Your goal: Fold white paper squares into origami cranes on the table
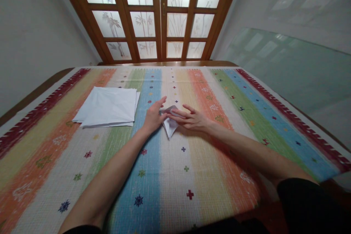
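A small folded piece of white paper [170, 126] lies on the striped tablecloth [192, 175] at the middle of the table. My left hand [154, 116] rests at its left edge, fingers stretched out and touching the paper. From the other side, my right hand [192, 117] lies over its right part with fingers extended flat, pressing the fold down. The paper's pointed lower corner sticks out below both hands. The upper part of the paper is partly hidden under my fingers.
A stack of white paper sheets [108, 106] lies on the cloth to the left of my hands. Wooden doors with frosted glass panes [161, 14] stand beyond the table's far edge. A wall with a glass panel [287, 65] runs along the right.
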The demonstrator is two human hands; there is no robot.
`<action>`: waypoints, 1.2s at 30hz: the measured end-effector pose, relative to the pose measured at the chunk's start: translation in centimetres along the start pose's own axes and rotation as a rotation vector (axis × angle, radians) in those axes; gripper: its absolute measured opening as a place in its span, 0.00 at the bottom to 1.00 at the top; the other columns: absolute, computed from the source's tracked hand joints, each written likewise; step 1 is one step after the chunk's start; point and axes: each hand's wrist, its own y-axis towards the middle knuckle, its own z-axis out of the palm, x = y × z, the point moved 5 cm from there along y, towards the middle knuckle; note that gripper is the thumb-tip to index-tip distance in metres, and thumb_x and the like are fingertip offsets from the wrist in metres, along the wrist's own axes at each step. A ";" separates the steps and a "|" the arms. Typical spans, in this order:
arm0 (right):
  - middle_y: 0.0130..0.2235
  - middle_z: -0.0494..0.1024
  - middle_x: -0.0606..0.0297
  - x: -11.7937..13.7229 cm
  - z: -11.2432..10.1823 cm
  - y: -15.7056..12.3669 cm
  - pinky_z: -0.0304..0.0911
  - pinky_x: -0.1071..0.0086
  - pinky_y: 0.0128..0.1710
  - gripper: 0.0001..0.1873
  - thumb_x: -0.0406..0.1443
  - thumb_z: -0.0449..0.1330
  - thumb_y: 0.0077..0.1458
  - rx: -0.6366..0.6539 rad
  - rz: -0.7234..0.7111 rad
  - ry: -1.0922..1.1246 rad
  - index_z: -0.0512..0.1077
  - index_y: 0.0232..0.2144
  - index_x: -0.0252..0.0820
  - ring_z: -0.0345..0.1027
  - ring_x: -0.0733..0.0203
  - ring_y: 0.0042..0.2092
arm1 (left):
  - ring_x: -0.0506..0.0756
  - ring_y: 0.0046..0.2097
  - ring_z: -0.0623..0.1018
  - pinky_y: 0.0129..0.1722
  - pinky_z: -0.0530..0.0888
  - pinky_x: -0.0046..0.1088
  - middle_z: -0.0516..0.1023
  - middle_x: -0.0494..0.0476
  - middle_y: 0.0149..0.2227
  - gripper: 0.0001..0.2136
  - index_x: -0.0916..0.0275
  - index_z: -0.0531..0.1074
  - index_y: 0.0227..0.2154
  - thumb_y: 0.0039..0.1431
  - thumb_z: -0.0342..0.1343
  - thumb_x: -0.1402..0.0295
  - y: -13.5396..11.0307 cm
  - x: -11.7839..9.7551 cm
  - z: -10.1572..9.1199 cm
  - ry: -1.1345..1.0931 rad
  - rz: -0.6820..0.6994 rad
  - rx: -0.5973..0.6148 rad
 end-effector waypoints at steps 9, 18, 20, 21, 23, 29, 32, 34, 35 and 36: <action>0.49 0.76 0.60 2.2 0.5 0.8 0.49 0.35 0.62 0.19 0.25 0.52 0.56 -0.035 -0.011 -0.266 0.76 0.43 0.46 0.61 0.45 0.60 | 0.59 0.41 0.72 0.42 0.69 0.38 0.75 0.60 0.38 0.08 0.61 0.75 0.37 0.63 0.53 0.64 -3.4 -2.4 -0.6 0.538 0.315 0.252; 0.49 0.75 0.58 3.0 1.7 2.6 0.43 0.42 0.66 0.14 0.28 0.55 0.56 -0.153 -0.150 -0.610 0.74 0.44 0.41 0.62 0.49 0.58 | 0.58 0.41 0.71 0.42 0.69 0.36 0.75 0.59 0.36 0.13 0.63 0.74 0.33 0.66 0.49 0.63 -3.6 -2.2 0.1 0.427 0.196 0.372; 0.54 0.72 0.61 2.7 1.7 2.1 0.40 0.41 0.66 0.17 0.29 0.55 0.58 -0.253 -0.154 -0.559 0.72 0.48 0.46 0.60 0.51 0.60 | 0.59 0.42 0.72 0.42 0.69 0.37 0.75 0.60 0.37 0.11 0.63 0.74 0.34 0.64 0.52 0.61 -3.7 -2.4 0.1 0.462 0.199 0.377; 0.56 0.71 0.63 2.4 1.6 1.6 0.39 0.41 0.66 0.17 0.30 0.55 0.58 -0.315 -0.140 -0.523 0.70 0.50 0.49 0.59 0.51 0.61 | 0.59 0.42 0.72 0.42 0.69 0.37 0.75 0.60 0.37 0.11 0.63 0.73 0.34 0.63 0.53 0.61 -3.8 -2.5 0.1 0.477 0.198 0.381; 0.57 0.69 0.64 1.2 1.0 0.3 0.38 0.40 0.65 0.19 0.36 0.58 0.58 -0.438 -0.041 -0.412 0.67 0.52 0.55 0.58 0.49 0.61 | 0.59 0.42 0.72 0.42 0.69 0.37 0.75 0.59 0.37 0.10 0.63 0.73 0.34 0.62 0.54 0.60 -3.9 -2.6 0.1 0.493 0.193 0.392; 0.55 0.68 0.52 -2.3 -1.1 -2.9 0.61 0.47 0.55 0.27 0.45 0.60 0.57 -0.563 0.240 -0.081 0.61 0.57 0.46 0.63 0.46 0.56 | 0.62 0.49 0.71 0.47 0.68 0.41 0.75 0.60 0.48 0.09 0.60 0.74 0.38 0.63 0.53 0.62 -4.1 -3.1 0.1 0.493 0.257 0.375; 0.52 0.70 0.53 -2.9 -1.0 -2.2 0.63 0.50 0.53 0.22 0.42 0.59 0.58 -0.467 0.293 0.087 0.64 0.54 0.45 0.65 0.48 0.54 | 0.63 0.54 0.69 0.50 0.67 0.43 0.73 0.62 0.52 0.09 0.60 0.75 0.39 0.64 0.52 0.64 -4.1 -3.3 0.3 0.500 0.305 0.368; 0.50 0.72 0.55 -2.8 -0.6 -1.3 0.63 0.51 0.53 0.20 0.41 0.60 0.58 -0.427 0.312 0.161 0.66 0.52 0.46 0.65 0.50 0.53 | 0.63 0.57 0.68 0.52 0.66 0.43 0.73 0.63 0.53 0.09 0.61 0.74 0.40 0.64 0.51 0.65 -4.2 -3.4 0.4 0.512 0.328 0.375; 0.50 0.72 0.55 -2.7 -0.4 -0.8 0.63 0.52 0.53 0.20 0.40 0.61 0.57 -0.413 0.326 0.183 0.66 0.51 0.46 0.65 0.50 0.53 | 0.63 0.57 0.68 0.53 0.66 0.43 0.73 0.63 0.53 0.09 0.61 0.74 0.40 0.64 0.50 0.65 -4.2 -3.5 0.4 0.517 0.335 0.380; 0.49 0.72 0.56 -2.5 -0.2 -0.4 0.62 0.52 0.53 0.19 0.39 0.62 0.56 -0.405 0.344 0.195 0.67 0.50 0.46 0.66 0.50 0.52 | 0.63 0.58 0.67 0.54 0.65 0.43 0.74 0.63 0.53 0.09 0.61 0.74 0.40 0.65 0.50 0.66 -4.2 -3.6 0.4 0.521 0.339 0.385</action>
